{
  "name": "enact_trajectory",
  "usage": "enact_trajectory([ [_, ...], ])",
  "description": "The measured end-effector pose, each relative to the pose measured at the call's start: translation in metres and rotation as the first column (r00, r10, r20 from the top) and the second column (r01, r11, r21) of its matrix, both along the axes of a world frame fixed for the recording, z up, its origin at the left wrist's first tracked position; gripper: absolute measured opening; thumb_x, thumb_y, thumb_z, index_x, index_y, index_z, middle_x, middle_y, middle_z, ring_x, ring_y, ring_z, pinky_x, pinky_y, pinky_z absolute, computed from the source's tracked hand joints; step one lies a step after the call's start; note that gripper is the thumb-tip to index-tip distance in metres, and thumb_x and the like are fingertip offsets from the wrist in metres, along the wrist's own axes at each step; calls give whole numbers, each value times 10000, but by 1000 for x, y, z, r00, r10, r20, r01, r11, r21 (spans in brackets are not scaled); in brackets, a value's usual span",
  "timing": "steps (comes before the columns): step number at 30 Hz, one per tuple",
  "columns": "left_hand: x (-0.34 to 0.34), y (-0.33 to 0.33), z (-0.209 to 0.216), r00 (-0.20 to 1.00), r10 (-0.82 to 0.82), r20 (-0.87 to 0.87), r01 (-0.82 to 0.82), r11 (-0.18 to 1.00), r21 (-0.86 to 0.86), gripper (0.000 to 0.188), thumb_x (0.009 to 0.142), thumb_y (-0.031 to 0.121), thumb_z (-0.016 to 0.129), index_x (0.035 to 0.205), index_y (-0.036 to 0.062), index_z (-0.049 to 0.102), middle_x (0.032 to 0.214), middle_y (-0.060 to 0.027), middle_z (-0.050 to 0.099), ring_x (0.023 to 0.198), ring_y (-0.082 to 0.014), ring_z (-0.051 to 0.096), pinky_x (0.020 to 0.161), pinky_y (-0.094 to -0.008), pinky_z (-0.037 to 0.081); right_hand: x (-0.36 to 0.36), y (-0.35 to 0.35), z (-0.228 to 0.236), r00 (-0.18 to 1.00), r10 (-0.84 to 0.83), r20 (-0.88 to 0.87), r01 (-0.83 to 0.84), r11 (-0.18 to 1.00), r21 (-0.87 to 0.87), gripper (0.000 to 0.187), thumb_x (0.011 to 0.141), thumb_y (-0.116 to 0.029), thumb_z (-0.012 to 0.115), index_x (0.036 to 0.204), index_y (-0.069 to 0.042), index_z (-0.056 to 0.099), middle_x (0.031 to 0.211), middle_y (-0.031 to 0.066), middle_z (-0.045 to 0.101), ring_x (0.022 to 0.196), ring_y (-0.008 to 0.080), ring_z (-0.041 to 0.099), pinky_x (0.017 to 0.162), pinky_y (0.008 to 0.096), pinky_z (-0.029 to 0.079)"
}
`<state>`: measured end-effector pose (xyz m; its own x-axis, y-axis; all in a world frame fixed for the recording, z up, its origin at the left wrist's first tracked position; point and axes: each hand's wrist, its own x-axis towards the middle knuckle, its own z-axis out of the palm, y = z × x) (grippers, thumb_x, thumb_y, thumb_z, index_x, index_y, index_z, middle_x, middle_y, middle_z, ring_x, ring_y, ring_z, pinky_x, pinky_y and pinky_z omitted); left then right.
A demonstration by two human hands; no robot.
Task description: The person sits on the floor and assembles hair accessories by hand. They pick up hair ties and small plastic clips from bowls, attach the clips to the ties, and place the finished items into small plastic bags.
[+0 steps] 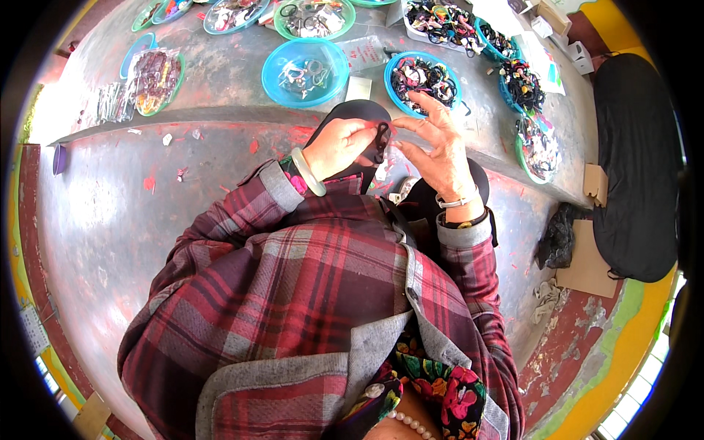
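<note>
Above my lap, my left hand [341, 147] pinches a small dark hair tie [381, 138] between thumb and fingers. Facing it from the right, my right hand [440, 147] has its fingers spread, with thumb and index tips close to the hair tie and a gap between them. A faint pinkish bit shows near those fingertips, too small to name. Just beyond my hands, a blue basin [424, 57] holds a heap of dark and coloured hair ties. Left of it, another blue basin [273, 70] has a few pale and dark loops at its bottom.
Further basins and trays of hair ties line the raised ledge, among them a green-rimmed basin [539, 176] at right. Clear bags [155, 77] lie at far left. A long black padded case [636, 169], a black plastic bag [559, 235] and cardboard [587, 257] are at right.
</note>
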<state>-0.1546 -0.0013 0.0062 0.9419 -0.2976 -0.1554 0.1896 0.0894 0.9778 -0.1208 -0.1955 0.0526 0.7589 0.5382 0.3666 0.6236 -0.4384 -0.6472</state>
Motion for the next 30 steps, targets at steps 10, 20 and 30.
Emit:
enact_trajectory([
  [10,-2,-2,-7,997,-9,72,10,1000,-19,282,917,159,443,1089,-38,549,925,-82,585,771,-143,594,595,-272,551,-4,5,-3,999,35,-13,-35,999,-6,271,637,-64,686,906,-97,681,1265,157,463,1234,346,357,998,419,315],
  [20,-5,-4,-1,999,-36,22,37,998,-46,297,932,180,419,1108,-20,551,924,-85,599,762,-134,596,553,-253,542,-9,11,0,994,111,-6,-111,989,-99,257,585,-89,697,841,-112,690,1249,173,479,1234,373,358,995,435,321],
  [30,-4,-2,4,998,-37,-49,34,998,-48,293,913,191,473,1114,-4,557,952,-72,596,797,-118,582,548,-233,523,-4,10,-30,975,30,-221,-21,999,42,181,662,-53,676,835,-105,693,1083,140,581,1036,282,540,859,335,429],
])
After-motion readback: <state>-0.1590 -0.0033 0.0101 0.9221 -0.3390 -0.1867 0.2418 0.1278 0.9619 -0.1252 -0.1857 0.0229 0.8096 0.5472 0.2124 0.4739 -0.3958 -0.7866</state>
